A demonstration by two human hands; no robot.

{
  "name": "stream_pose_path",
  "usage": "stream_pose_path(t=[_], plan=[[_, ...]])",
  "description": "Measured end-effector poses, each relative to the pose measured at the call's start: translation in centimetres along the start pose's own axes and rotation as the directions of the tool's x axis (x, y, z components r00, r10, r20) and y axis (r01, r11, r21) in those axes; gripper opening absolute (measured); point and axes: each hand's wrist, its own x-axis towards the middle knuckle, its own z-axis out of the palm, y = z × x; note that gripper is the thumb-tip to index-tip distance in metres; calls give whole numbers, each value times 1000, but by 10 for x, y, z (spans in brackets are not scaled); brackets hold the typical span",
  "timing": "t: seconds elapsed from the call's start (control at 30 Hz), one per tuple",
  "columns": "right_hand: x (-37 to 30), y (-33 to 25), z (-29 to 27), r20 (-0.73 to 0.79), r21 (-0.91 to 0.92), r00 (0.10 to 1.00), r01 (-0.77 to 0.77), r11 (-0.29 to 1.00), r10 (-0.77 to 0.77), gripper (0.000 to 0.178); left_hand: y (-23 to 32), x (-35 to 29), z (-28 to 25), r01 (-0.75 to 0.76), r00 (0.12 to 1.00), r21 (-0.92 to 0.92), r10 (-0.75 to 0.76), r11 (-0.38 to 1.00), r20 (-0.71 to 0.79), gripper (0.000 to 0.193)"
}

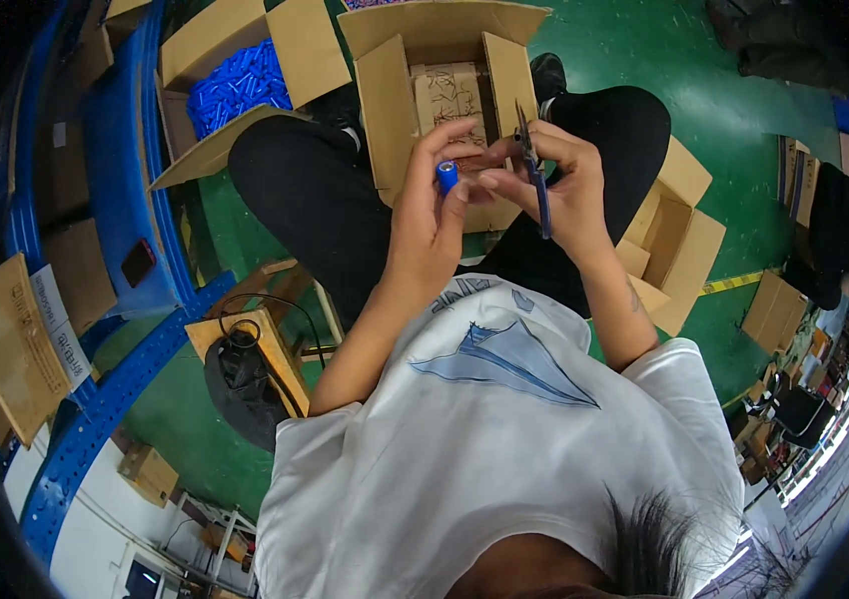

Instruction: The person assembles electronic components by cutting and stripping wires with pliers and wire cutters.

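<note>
My left hand [431, 205] is closed around a small blue cylindrical battery cell [446, 179], its bare metal end facing up. Close beside it, my right hand [566, 185] grips a slim hand tool [534, 172] with a dark pointed end and blue handles; I cannot tell whether it is scissors or pliers. My right thumb and fingertips reach toward the cell, and whether they touch it is unclear. Both hands are above an open cardboard box [382, 110] between my legs. Thin reddish-brown strands [452, 95] lie on cardboard inside it.
At the far left, another open box [180, 125] holds a heap of blue cells [241, 88]. An open carton [666, 235] stands beyond my right knee. Blue metal shelving [125, 190] rises on the left, with a wooden stool [280, 359] and dark bag [240, 384] nearby.
</note>
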Motion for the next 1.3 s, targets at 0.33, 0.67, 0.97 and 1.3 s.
stream_pose_path(t=[0.33,0.67,0.97,1.3], plan=[[-6,0,-6,-21,-51,1000,16,999,-17,15,-8,-4,4,-18,998,-123,11,992,-54,40],[-8,2,-15,18,-60,1000,8,998,-7,15,-12,-9,-3,14,1000,-145,-13,989,8,39],[-28,2,-11,71,-118,996,-42,992,51,17,-21,-4,5,6,998,-249,-21,969,-60,36],[-20,-18,-27,152,-495,950,312,811,-273,28,-16,-11,5,49,996,3,-49,999,-71,31]])
